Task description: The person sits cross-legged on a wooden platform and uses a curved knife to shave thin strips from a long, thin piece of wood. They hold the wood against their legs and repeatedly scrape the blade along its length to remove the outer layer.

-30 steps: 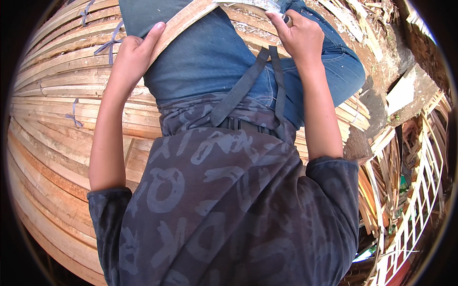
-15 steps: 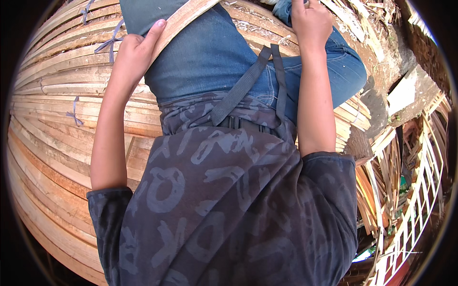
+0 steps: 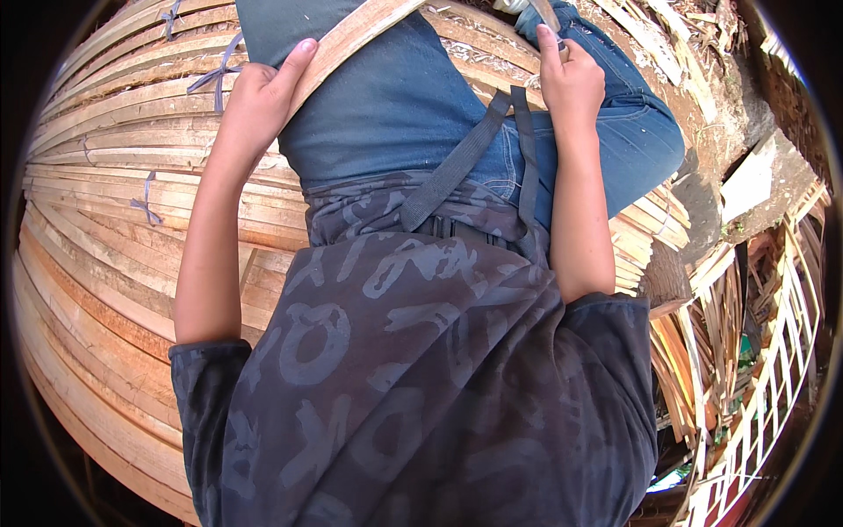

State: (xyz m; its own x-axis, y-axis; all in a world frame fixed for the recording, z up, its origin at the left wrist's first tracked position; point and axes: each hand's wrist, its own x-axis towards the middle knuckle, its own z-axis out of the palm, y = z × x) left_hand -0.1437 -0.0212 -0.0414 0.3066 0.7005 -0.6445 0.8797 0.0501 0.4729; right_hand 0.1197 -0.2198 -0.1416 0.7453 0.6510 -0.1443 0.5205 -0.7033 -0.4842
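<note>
My left hand (image 3: 262, 110) is closed round the near end of a pale wooden slat (image 3: 358, 39), its thumb lying along the top face. The slat slants up and right over my jeans-covered left thigh (image 3: 369, 105), and its far end runs out of view. Near the top, over my bent right leg (image 3: 637, 132), my right hand (image 3: 572, 86) grips a knife (image 3: 546, 14). Its blade points up and away, partly cut off by the upper edge. The knife and the slat are apart.
Long slats (image 3: 97, 263) lie in rows on the left, some bundled with purple ties (image 3: 147, 200). Shavings (image 3: 492, 66) litter the wood beyond my legs. At right are a stone block (image 3: 768, 189), a wooden block (image 3: 666, 279), thin strips and a pale lattice (image 3: 777, 351).
My right hand has drawn back slightly toward me, and the knife blade now shows above it. My left hand keeps its hold on the slat; the whole view has shifted slightly.
</note>
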